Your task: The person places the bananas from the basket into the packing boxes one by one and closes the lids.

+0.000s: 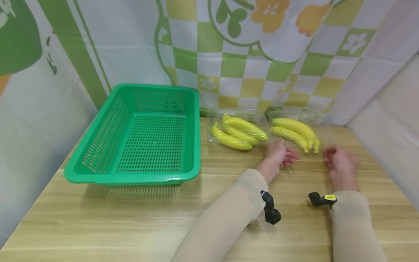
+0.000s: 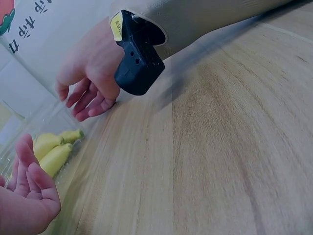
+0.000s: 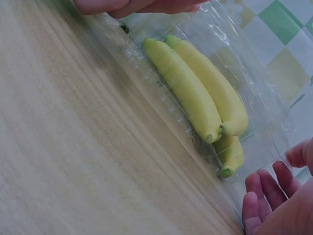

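Observation:
Two clear plastic boxes of bananas stand side by side against the back cloth. The left clear box (image 1: 212, 141) holds yellow bananas (image 1: 243, 125). The right clear box (image 1: 325, 136) holds three bananas (image 3: 188, 90) with greenish tips. My left hand (image 1: 278, 156) is at the near left corner of the right box, its fingers loosely bent and gripping nothing. At that box's right end is my right hand (image 1: 342, 163), fingers relaxed. In the right wrist view its fingertips (image 3: 279, 176) are at the box's edge; whether they touch it is unclear.
On the left of the wooden table (image 1: 131, 225) stands a green plastic basket (image 1: 196, 145) with slotted walls. A patterned cloth (image 1: 229, 65) hangs behind the boxes, and pale walls close off both sides. Black cameras (image 1: 270, 209) are strapped to both wrists.

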A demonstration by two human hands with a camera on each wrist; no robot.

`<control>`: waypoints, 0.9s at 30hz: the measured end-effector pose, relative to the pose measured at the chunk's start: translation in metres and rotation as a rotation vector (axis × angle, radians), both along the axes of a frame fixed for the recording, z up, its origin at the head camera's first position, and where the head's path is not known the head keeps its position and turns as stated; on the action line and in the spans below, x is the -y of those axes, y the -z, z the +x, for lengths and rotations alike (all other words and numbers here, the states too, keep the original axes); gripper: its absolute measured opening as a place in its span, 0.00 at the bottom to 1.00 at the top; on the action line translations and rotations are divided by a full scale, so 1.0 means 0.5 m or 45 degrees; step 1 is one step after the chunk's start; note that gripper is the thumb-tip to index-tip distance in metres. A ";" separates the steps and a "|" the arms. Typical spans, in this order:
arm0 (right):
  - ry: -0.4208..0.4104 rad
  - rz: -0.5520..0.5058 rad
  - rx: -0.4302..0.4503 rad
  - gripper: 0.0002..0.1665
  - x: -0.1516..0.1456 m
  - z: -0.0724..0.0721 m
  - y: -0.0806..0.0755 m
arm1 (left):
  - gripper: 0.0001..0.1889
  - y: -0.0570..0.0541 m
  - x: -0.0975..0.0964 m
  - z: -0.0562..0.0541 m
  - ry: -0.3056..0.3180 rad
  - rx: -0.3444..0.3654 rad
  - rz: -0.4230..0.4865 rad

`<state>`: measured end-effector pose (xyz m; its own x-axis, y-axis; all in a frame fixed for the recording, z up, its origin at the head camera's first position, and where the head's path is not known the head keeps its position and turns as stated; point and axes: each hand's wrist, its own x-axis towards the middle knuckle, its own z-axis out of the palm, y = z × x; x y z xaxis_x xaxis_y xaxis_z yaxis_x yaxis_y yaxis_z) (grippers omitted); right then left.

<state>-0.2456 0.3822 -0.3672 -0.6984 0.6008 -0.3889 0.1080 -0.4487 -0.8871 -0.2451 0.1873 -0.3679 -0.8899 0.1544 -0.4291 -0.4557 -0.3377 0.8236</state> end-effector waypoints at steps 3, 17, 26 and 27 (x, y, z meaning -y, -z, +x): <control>-0.004 0.006 0.007 0.04 0.000 0.001 0.001 | 0.26 0.002 -0.002 0.000 -0.009 0.008 0.004; -0.043 -0.015 -0.018 0.08 -0.003 0.007 -0.002 | 0.22 -0.007 0.004 0.004 0.028 0.014 0.016; -0.034 -0.030 -0.001 0.12 -0.002 0.005 0.003 | 0.30 -0.016 0.018 0.024 0.115 0.053 -0.190; -0.030 -0.037 0.005 0.12 -0.002 0.005 0.003 | 0.29 -0.019 0.020 0.028 0.112 0.057 -0.235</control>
